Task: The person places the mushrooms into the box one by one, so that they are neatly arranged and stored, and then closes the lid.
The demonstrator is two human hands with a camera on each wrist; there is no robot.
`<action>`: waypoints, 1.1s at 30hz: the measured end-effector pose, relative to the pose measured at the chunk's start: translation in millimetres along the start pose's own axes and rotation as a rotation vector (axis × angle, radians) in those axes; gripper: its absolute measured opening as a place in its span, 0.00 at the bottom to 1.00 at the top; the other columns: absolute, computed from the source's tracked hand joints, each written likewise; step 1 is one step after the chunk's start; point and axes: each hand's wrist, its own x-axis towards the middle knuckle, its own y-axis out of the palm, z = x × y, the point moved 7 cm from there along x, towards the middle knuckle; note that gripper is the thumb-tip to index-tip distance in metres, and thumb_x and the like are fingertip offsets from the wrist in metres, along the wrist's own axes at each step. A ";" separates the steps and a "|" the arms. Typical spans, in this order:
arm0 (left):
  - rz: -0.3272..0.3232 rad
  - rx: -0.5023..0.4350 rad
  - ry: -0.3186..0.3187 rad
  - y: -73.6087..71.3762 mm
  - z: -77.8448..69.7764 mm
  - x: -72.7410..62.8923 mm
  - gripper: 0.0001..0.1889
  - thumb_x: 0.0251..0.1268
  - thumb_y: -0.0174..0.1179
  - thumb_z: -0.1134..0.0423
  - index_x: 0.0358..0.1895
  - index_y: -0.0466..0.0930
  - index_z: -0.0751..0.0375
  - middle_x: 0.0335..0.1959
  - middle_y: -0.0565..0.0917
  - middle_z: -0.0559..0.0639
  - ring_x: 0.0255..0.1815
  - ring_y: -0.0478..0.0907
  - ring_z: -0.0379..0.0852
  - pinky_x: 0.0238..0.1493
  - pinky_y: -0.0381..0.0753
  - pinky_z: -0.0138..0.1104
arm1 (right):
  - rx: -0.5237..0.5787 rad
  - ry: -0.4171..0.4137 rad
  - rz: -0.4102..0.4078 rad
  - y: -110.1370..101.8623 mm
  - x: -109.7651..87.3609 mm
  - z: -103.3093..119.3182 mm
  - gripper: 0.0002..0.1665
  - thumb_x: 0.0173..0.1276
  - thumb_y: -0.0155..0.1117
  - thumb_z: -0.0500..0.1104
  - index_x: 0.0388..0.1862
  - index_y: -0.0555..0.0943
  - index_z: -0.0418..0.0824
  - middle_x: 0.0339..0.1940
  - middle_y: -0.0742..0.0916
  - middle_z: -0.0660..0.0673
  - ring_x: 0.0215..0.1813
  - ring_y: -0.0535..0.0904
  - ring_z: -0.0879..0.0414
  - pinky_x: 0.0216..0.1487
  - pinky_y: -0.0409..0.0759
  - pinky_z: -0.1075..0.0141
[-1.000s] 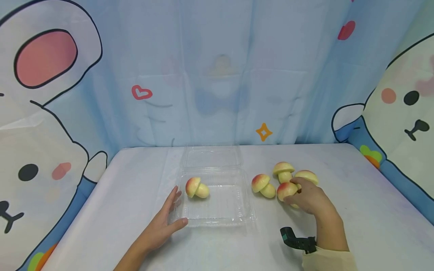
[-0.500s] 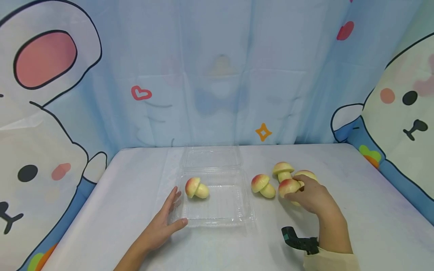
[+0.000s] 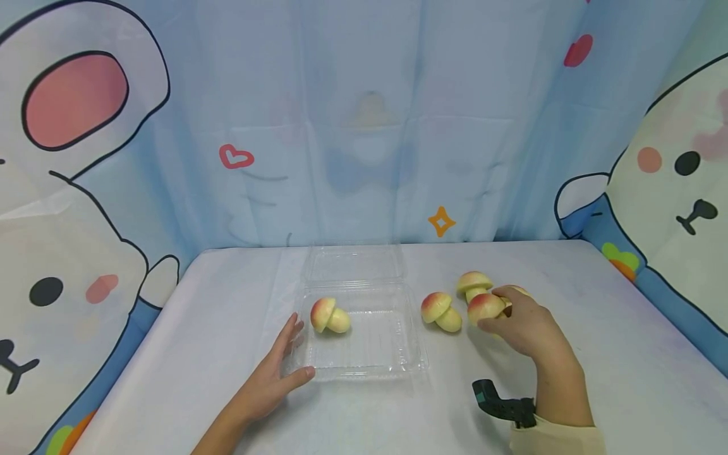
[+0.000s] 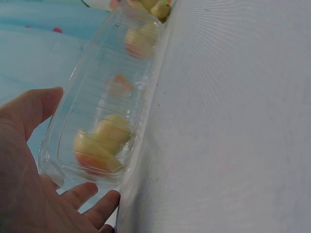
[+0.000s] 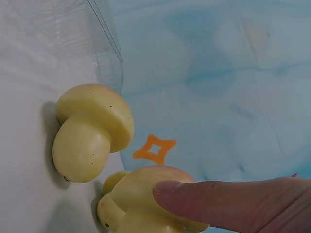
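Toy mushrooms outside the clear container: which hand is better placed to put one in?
Probably the right hand: it grips a toy mushroom, while the left hand is across the clear container.

The head camera looks forward and down over the counter from farther back, while both wrist cameras sit low, close and tipped sideways, all three sharing the clear container.

A pinched red-capped mushroom tilts leftward, right of an open clear box.

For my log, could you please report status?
Right fingers pinch red-yellow mushroom-shaped piece. Left fingers at clear plastic box. Similar piece between, possible obstacle.
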 end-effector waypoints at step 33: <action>-0.002 0.002 -0.003 -0.2 -1.0 0.6 0.50 0.71 0.64 0.55 0.86 0.39 0.51 0.85 0.54 0.59 0.83 0.54 0.68 0.77 0.47 0.70 | 0.007 -0.038 -0.059 0.3 -9.2 27.2 0.50 0.70 0.69 0.54 0.81 0.58 0.34 0.69 0.72 0.21 0.65 0.72 0.27 0.57 0.78 0.34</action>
